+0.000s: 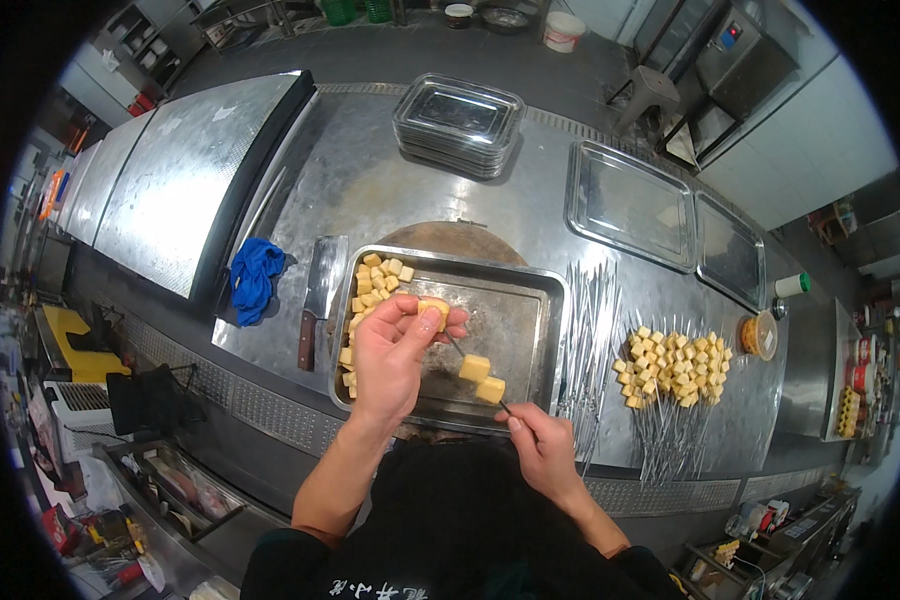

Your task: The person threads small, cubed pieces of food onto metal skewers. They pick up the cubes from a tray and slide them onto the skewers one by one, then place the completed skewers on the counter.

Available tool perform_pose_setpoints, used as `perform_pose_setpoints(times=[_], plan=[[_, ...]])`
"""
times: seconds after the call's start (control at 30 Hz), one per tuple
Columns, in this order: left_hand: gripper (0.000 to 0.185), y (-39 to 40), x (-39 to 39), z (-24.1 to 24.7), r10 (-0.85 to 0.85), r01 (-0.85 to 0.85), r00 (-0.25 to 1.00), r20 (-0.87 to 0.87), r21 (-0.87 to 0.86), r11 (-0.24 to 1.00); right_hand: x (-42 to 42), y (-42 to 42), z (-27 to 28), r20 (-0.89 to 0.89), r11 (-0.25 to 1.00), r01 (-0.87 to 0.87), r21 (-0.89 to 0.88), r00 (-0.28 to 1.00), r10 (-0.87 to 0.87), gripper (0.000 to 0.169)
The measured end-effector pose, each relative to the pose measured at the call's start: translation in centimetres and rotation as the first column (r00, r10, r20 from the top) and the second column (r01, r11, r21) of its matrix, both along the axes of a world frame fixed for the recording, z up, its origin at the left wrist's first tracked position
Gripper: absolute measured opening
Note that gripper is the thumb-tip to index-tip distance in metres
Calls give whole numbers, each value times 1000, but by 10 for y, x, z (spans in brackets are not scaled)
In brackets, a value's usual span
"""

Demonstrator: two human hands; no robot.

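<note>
My left hand (397, 352) pinches a pale yellow cube (433, 315) between thumb and fingers, at the tip end of a thin metal skewer (457, 346). Two more yellow cubes (475, 367) are threaded lower on that skewer. My right hand (544, 446) grips its other end at the lower right. Both hands are over a metal tray (547, 281) whose left side holds loose yellow cubes (371, 281). Bare metal skewers (589, 337) lie in a bundle right of the tray. Farther right is a pile of skewers loaded with yellow cubes (675, 367).
A cleaver (322, 285) and a blue cloth (255, 279) lie left of the tray. A round wooden board (450, 236) is under it. Stacked clear trays (457, 124) stand behind, with flat clear trays (630, 202) and a lidded tub (757, 336) to the right.
</note>
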State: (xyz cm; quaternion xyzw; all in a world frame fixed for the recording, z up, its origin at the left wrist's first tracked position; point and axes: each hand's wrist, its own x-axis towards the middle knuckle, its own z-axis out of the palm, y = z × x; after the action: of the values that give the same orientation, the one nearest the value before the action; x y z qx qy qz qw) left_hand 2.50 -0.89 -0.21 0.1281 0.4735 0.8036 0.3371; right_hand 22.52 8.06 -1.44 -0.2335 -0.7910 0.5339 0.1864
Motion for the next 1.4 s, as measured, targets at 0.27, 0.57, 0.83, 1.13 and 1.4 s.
perform_pose_setpoints(times=[0.27,0.57,0.83,1.13,1.4], plan=[[10,6,16,-2,-33,34,999,20,-80,996,-10,2,5,68,995,-14,-103,997,21,12],[12,10,22,-11,-60,63,998,33,-106,992,-16,0,-2,115,979,43,-200,993,-20,14],[15,15,25,-16,-12,18,999,51,-105,994,-23,2,-2,98,974,46,-221,995,-25,15],[16,13,30,-18,-32,39,997,68,-97,994,-28,3,-11,77,950,56,-308,996,-34,14],[30,-7,-38,-110,-495,-323,411,-765,-631,706,16,45,-59,173,905,206,-372,973,-151,16]])
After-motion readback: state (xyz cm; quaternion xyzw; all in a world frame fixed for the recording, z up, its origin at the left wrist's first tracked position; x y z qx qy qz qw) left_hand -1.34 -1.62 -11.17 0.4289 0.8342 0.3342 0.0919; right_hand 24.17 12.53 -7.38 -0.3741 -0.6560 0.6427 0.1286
